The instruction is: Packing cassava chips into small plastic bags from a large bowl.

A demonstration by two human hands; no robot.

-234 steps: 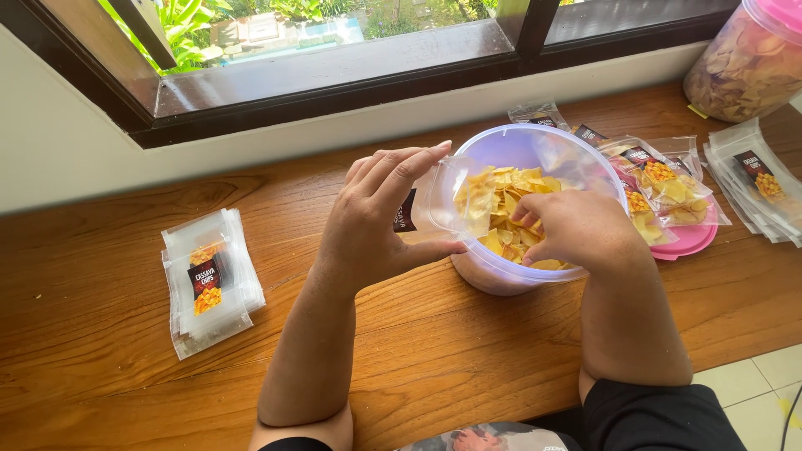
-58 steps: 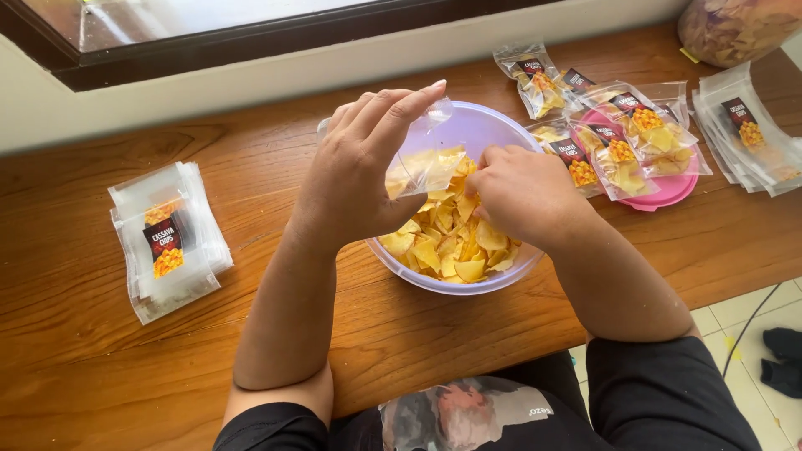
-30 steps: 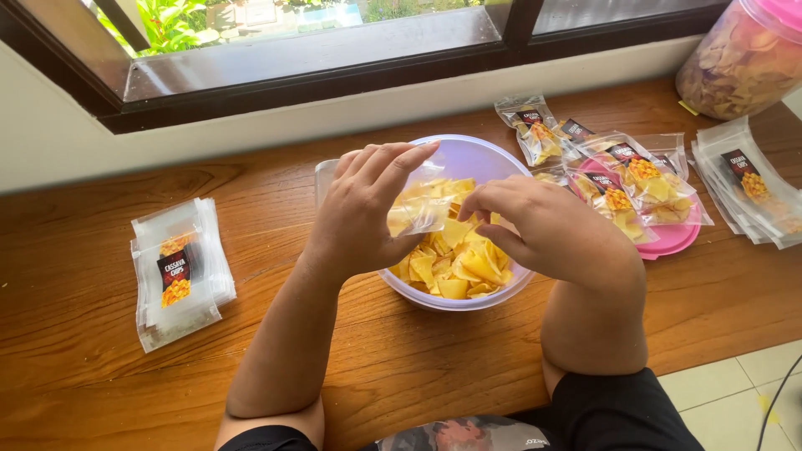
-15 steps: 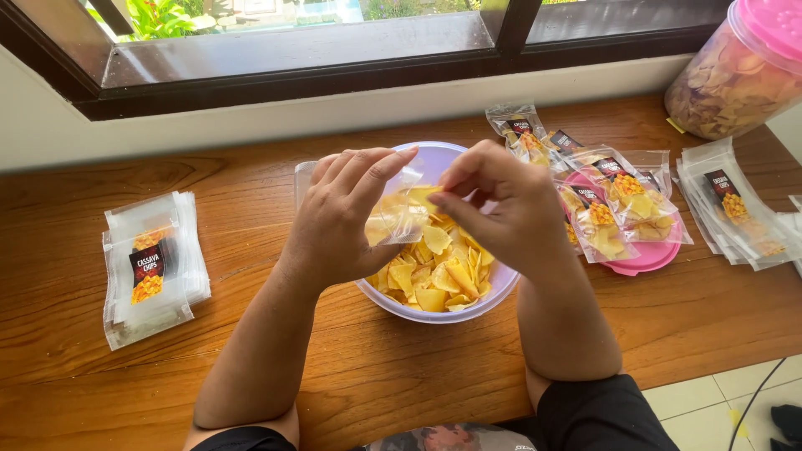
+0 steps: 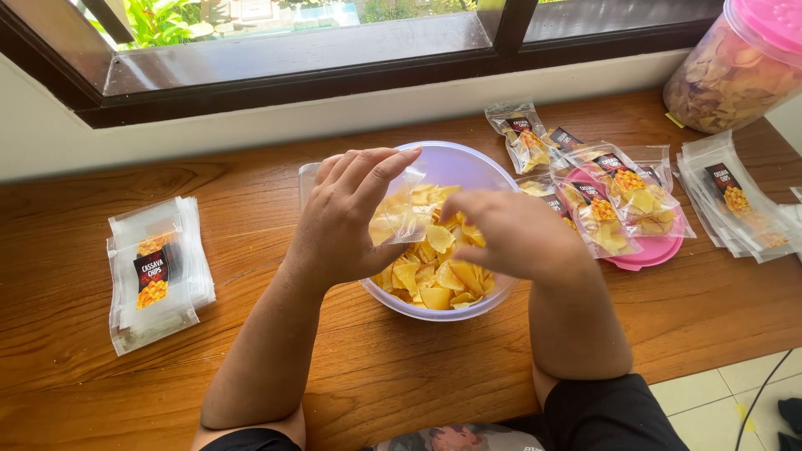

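Left hand [image 5: 342, 221]: grasping pouch [image 5: 399, 219], mouth held open toward right, over bowl [image 5: 484, 163] so spills drop back.
Right hand [image 5: 516, 234]: palm down over chips [image 5: 434, 276], fingers curled; grip contents hidden, cannot tell.
Pouch: part-filled, above bowl's left half.
Surroundings: empty pouches [image 5: 154, 271] left; filled ones on pink lid [image 5: 643, 255]; jar [image 5: 723, 71] far right.
Change from half a second ago: right hand lower, off pouch mouth, back among chips.

Wooden counter [image 5: 401, 367] under my window carried: a clear bowl [image 5: 493, 167] of yellow chips, a stack of empty pouches [image 5: 154, 271] at my left, filled pouches [image 5: 614, 188] on a pink lid [image 5: 652, 255], further pouches [image 5: 735, 196], apparently empty, and a pink-lidded jar [image 5: 735, 67].
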